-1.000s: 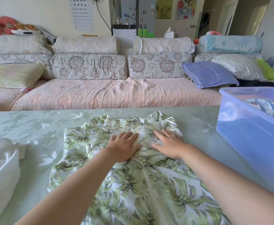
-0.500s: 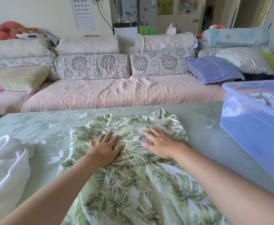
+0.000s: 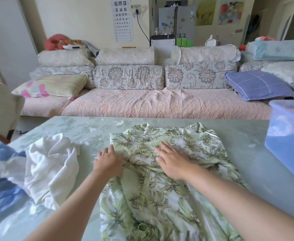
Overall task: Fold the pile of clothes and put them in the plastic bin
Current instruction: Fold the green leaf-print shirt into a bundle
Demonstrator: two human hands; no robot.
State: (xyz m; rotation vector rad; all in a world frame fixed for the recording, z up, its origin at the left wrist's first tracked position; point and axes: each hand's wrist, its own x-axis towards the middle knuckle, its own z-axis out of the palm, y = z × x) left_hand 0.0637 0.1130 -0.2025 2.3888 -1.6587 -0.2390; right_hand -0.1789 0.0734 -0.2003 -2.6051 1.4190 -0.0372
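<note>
a: where is the green leaf-print fabric garment (image 3: 168, 188) lying?
b: it is lying spread on the pale green flower-patterned tabletop (image 3: 90, 129), right before the person; its far end is looking bunched and creased.
a: and what are the hands doing?
b: the right hand (image 3: 172, 160) is pressing flat on the middle of the cloth, fingers straight and spread; the left hand (image 3: 108, 161) is resting at the garment's left edge, fingers loosely extended, gripping nothing that i am seeing.
a: so the step is smoothing before a fold?
b: i am judging so; doing it well is meaning sweeping outward from the centre, pinning with one palm while the other is drawing the side in, so the thin fabric is not sliding on the slick top.
a: anything getting in the way?
b: the crumpled white cloth (image 3: 52, 164) is sitting just beside the left hand, with a light blue cloth (image 3: 1, 181) beyond it; a wide left sweep is risking dragging them in; the translucent blue plastic bin (image 3: 285, 141) is waiting at the right edge, apart from the garment; its contents are mostly falling outside the view.
</note>
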